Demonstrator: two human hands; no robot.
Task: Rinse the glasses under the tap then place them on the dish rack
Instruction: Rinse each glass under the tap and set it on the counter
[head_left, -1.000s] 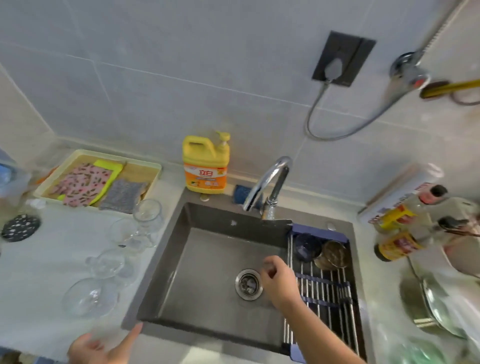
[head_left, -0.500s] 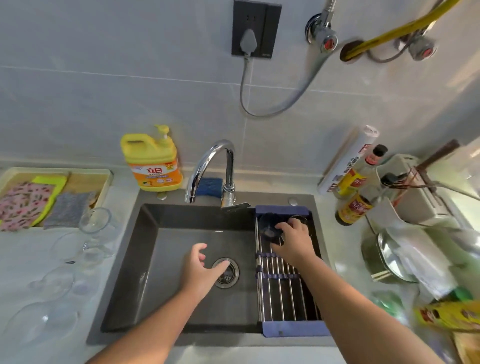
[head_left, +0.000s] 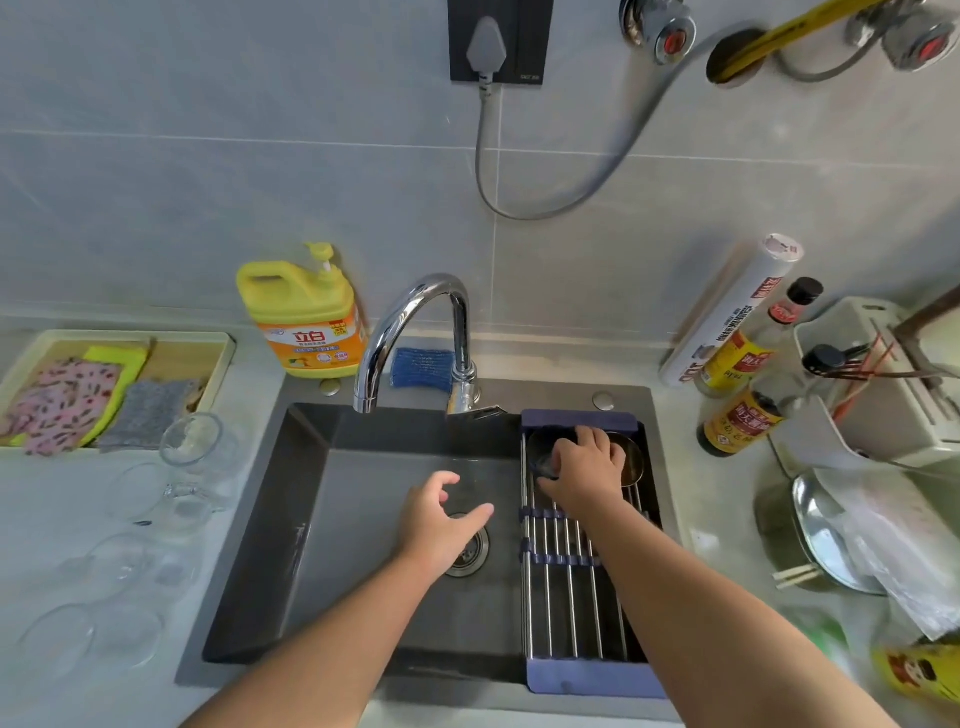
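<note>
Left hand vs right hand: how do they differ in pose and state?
The left hand hangs over the sink, above the drain; the right hand is at the far end of the dish rack. The left hand's fingers are loose and hold nothing; the right hand's grip curls round a glass. Both are bare, palms down.

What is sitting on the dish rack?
The dish rack carries a dark round vessel and a metal cup at its far end; the right hand partly covers both, hiding whether it grips anything.

Tap (head_left: 400, 317): we see polished, glossy chrome.
Sink (head_left: 311, 493): matt dark metal.
Glasses (head_left: 192, 441): clear, smooth glass.
Dish rack (head_left: 571, 613): shiny steel rods.
</note>
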